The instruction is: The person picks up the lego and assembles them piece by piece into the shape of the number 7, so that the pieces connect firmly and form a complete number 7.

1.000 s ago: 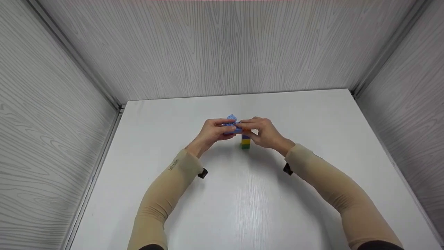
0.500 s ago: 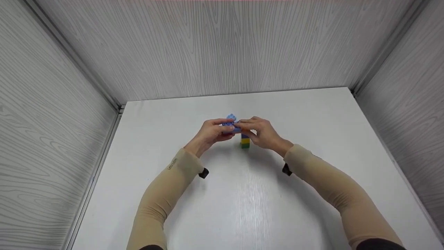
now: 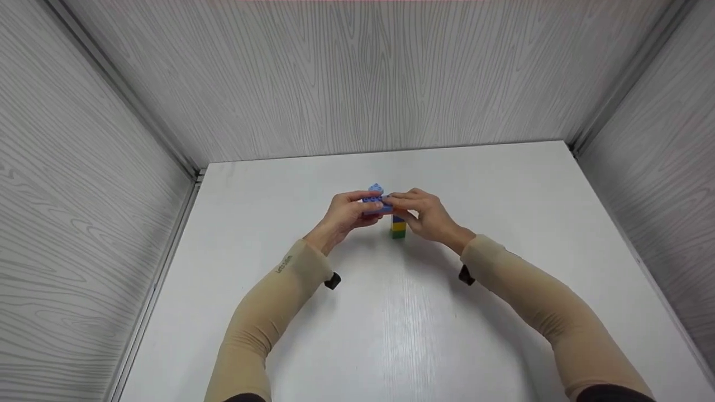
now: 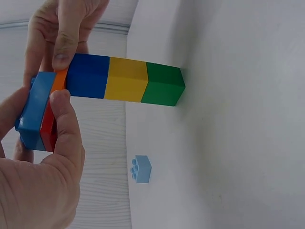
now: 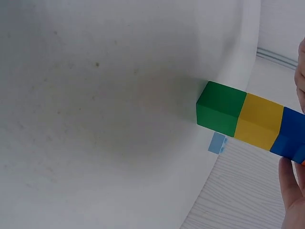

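Observation:
A tower of toy building bricks stands upright on the table, with a green brick [image 4: 164, 84] at its foot. Above that come a yellow brick [image 4: 127, 79], a dark blue brick [image 4: 88, 76] and an orange brick [image 4: 58, 82]. A red brick [image 4: 49, 126] and a wider blue brick [image 4: 37, 109] form the top. My left hand [image 3: 347, 212] grips this wide top from the left, with one fingertip near the orange brick. From the right, my right hand [image 3: 425, 215] pinches the upper tower, thumb low and fingers over the top. Fingers partly hide the upper bricks.
A small light blue brick [image 4: 141, 169] sits apart on the white table [image 3: 368, 335], behind the tower. Wood-grain panels [image 3: 357, 78] rise at the back and on both sides of the table.
Both hands keep their hold on the upper tower, with barely any finger movement. The whole head view shifts slightly.

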Motion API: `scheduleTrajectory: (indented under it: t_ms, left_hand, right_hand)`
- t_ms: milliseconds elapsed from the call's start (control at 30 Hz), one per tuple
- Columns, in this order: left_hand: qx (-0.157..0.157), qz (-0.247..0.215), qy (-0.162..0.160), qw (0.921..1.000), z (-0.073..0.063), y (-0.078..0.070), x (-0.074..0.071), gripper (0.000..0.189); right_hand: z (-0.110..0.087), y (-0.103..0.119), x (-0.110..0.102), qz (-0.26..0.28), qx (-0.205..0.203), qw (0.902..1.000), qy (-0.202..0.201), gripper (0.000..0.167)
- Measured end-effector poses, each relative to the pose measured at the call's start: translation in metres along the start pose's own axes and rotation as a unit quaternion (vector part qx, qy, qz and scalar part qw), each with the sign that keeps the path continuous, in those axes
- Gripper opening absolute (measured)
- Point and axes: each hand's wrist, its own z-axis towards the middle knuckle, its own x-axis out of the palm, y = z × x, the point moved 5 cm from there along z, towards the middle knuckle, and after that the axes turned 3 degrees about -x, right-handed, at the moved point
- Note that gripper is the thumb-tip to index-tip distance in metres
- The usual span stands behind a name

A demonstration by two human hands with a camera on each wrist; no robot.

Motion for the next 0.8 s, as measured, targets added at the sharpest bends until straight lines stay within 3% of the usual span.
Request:
scheduleTrajectory:
  t_ms: [100, 233, 433, 667, 800]
  left_hand:
    - [0.003, 0.007, -0.002, 1.0000, 0.000, 0.000, 0.000, 0.042]
    - [-0.001, 0.019, -0.003, 0.9998, 0.001, 0.000, 0.001, 0.042]
    - [-0.011, 0.035, -0.001, 0.9993, 0.002, -0.001, 0.000, 0.046]
    - [-0.007, 0.060, 0.018, 0.9980, 0.003, -0.002, -0.003, 0.051]
    - [0.004, 0.068, -0.020, 0.9974, 0.008, 0.000, -0.015, 0.047]
  right_hand:
    - [0.000, -0.001, -0.002, 0.029, 0.016, 0.9994, 0.004, 0.049]
    - [-0.003, -0.008, -0.005, 0.089, 0.077, 0.9931, 0.001, 0.058]
    - [-0.010, -0.020, -0.006, 0.156, 0.155, 0.9753, -0.019, 0.044]
    - [-0.013, -0.025, -0.005, 0.177, 0.177, 0.9681, -0.015, 0.038]
    - [-0.013, -0.025, -0.003, 0.184, 0.190, 0.9642, -0.011, 0.039]
